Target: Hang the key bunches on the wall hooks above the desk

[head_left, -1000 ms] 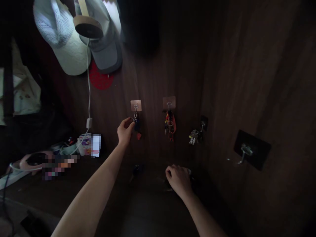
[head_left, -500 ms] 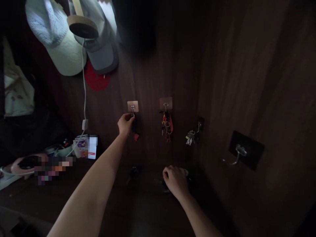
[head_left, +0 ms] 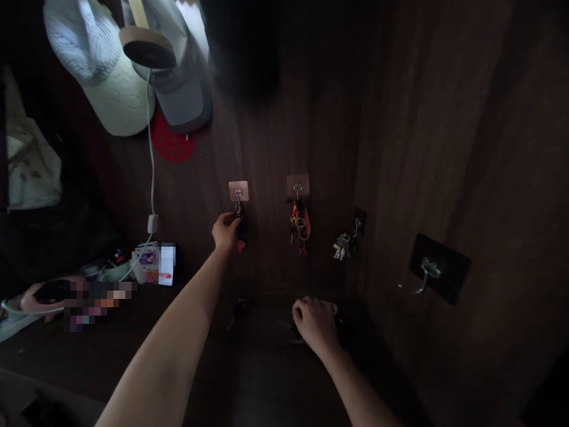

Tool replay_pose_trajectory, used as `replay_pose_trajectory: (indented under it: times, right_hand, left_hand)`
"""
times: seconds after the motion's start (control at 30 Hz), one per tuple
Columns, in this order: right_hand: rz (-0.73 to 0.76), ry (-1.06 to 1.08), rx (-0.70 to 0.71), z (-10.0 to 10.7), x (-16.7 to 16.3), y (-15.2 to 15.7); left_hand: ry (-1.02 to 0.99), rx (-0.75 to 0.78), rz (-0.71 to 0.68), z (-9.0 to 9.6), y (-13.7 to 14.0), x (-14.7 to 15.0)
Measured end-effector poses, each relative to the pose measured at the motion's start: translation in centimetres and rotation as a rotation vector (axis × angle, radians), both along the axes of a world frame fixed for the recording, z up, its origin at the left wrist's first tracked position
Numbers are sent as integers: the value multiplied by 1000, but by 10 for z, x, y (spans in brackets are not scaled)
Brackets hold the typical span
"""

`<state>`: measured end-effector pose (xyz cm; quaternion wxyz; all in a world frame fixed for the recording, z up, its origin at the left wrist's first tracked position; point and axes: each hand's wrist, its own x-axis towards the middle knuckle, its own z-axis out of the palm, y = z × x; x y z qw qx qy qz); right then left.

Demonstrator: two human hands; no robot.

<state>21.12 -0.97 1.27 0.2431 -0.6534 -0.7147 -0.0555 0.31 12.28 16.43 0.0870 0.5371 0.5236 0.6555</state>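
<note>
My left hand reaches up to the left wall hook, thumb and fingers pinched on a dark keychain. Its metal ring is on the hook, and a small red tag dangles at the bottom. Lower down, my right hand rests with curled fingers over dark things on the shelf; what lies under the palm is hidden. Another dark bunch of keys lies on the shelf between the hands, hard to make out in the shade.
A colourful bunch of keys hangs from the middle hook, silver keys from the corner hook. On the right wall sticks a bare hook. Caps, a lamp and its cable are at upper left; boxes stand below.
My left fingers have slid slightly down from the ring at the hook onto the dark keychain, and its red tag has shifted a little. The right hand stays in place.
</note>
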Motion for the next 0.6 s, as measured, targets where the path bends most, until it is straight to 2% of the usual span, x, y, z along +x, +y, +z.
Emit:
replay_pose_trajectory:
  times: [0.2, 0.47, 0.6]
  right_hand:
    - [-6, -10, 0, -1, 0, 1]
    - [-5, -24, -16, 1, -1, 0]
    - [-8, -27, -15, 0, -1, 0]
  left_hand:
    - [-56, -29, -16, -36, -14, -13]
    - [-103, -135, -71, -105, -40, -30]
    - [-128, -151, -105, -133, -56, -36]
